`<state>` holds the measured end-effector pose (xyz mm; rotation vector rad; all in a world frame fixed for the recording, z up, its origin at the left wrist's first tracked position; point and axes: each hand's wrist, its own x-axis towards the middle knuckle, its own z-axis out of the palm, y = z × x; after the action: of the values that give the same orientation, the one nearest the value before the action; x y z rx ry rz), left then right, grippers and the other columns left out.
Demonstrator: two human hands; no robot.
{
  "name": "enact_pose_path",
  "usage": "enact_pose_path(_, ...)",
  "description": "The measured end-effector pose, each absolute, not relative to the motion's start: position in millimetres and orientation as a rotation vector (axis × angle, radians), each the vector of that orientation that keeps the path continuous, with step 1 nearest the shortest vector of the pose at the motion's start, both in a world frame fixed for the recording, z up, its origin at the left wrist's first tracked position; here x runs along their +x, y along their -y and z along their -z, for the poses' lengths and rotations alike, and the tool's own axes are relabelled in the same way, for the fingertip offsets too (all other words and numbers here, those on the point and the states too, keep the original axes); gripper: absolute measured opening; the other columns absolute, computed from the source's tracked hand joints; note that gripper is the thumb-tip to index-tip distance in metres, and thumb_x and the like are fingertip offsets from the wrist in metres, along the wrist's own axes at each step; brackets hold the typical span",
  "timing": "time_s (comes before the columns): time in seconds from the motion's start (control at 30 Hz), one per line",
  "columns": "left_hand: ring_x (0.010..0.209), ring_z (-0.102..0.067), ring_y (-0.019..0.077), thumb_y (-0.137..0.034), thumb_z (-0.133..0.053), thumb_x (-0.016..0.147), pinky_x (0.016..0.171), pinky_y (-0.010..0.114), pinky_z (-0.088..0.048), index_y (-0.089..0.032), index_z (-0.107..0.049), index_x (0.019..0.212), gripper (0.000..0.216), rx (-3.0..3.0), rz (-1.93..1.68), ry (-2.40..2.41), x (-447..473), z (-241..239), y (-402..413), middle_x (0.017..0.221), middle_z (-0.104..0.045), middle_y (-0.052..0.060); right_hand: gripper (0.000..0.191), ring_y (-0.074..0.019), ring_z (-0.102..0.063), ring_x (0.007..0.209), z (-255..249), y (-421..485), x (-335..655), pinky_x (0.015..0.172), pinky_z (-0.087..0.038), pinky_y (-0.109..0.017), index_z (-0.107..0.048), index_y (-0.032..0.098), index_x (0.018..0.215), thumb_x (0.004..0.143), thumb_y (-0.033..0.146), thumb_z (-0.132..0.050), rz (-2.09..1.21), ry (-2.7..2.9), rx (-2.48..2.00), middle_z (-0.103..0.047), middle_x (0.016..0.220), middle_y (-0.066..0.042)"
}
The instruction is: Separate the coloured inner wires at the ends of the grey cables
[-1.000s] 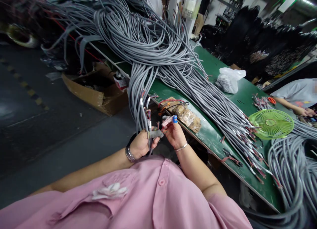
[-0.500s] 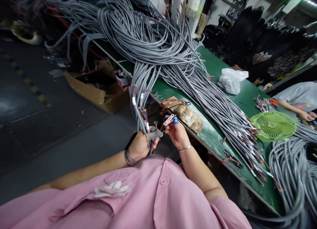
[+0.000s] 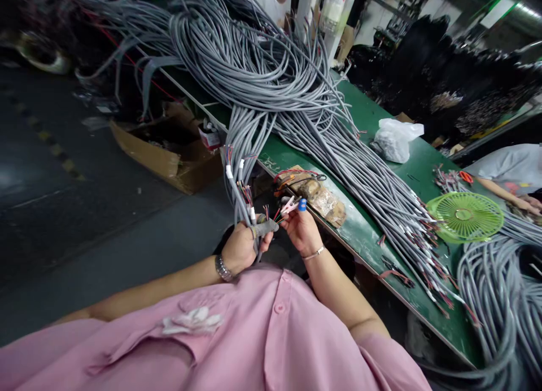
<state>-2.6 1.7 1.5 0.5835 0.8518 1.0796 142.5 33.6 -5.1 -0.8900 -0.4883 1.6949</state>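
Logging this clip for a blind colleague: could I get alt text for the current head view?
A person's left hand grips gray cables with exposed wire ends while the right hand holds a small pink tool beside colored wires. Beyond them, a green workbench bears a large cable pile and a white plastic bag.

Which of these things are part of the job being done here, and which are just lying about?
Seemingly part of the job:
- grey cables with coloured wire ends, held in the left hand
- small pink tool, held in the right hand

Seemingly just lying about:
- white plastic bag
- round green slatted piece
- cardboard box
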Motion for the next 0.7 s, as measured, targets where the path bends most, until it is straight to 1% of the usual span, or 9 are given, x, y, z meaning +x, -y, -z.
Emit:
enact_pose_path(0.1,0.039,-0.044,0.0076,-0.030,-0.071,0.071,0.035,0.019,-0.031,-0.015,-0.060,0.069,0.018,0.581,-1.086,-0.896,-2,1,-2,0.050,-0.056,-0.002,0.032,-0.0071,-0.051,0.059,5,-35,141,0.056,-0.047,-0.018,-0.065,0.017,0.080,0.079,0.049,-0.068,-1.672,0.391,-0.827,-0.062,0.072,0.001)
enact_pose_path(0.33,0.038,-0.044,0.0074,-0.028,-0.068,0.073,0.034,0.019,-0.030,-0.014,-0.061,0.069,0.016,0.602,-1.053,-0.952,1,6,-2,0.049,-0.055,-0.002,0.026,-0.0075,-0.049,0.057,8,-38,135,0.057,-0.045,-0.019,-0.065,0.017,0.076,0.080,0.043,-0.069,-1.593,0.319,-0.826,-0.060,0.067,0.002)
enact_pose_path(0.43,0.038,-0.044,0.0074,-0.028,-0.067,0.073,0.034,0.019,-0.030,-0.014,-0.061,0.069,0.015,0.615,-1.056,-0.955,0,7,-2,0.050,-0.055,-0.002,0.031,-0.0082,-0.049,0.058,8,-38,134,0.056,-0.045,-0.020,-0.064,0.018,0.078,0.079,0.049,-0.068,-1.609,0.338,-0.824,-0.060,0.069,0.002)
enact_pose_path(0.5,0.038,-0.044,0.0075,-0.028,-0.068,0.073,0.035,0.019,-0.031,-0.015,-0.059,0.068,0.016,0.613,-1.073,-0.936,-1,7,0,0.050,-0.055,-0.003,0.040,-0.0096,-0.051,0.061,7,-37,136,0.056,-0.046,-0.021,-0.064,0.019,0.081,0.077,0.058,-0.065,-1.661,0.353,-0.829,-0.061,0.072,0.001)
enact_pose_path(0.6,0.038,-0.045,0.0082,-0.029,-0.068,0.074,0.036,0.019,-0.033,-0.016,-0.058,0.068,0.017,0.608,-1.100,-0.898,-4,7,2,0.050,-0.056,-0.003,0.053,-0.0116,-0.056,0.067,3,-31,141,0.059,-0.048,-0.024,-0.064,0.019,0.085,0.073,0.071,-0.059,-1.779,0.455,-0.824,-0.065,0.083,-0.002)
enact_pose_path(0.67,0.038,-0.045,0.0085,-0.030,-0.067,0.075,0.036,0.020,-0.034,-0.016,-0.058,0.068,0.017,0.630,-1.109,-0.882,-6,7,4,0.051,-0.057,-0.002,0.054,-0.0124,-0.057,0.070,1,-24,144,0.062,-0.049,-0.025,-0.065,0.019,0.089,0.070,0.070,-0.063,-1.864,0.576,-0.823,-0.066,0.088,-0.004)
enact_pose_path(0.7,0.038,-0.045,0.0084,-0.029,-0.066,0.075,0.036,0.020,-0.034,-0.016,-0.058,0.068,0.017,0.646,-1.112,-0.881,-6,7,5,0.051,-0.057,-0.002,0.052,-0.0124,-0.057,0.070,0,-21,145,0.064,-0.049,-0.026,-0.065,0.019,0.090,0.068,0.065,-0.069,-1.894,0.638,-0.834,-0.066,0.087,-0.003)
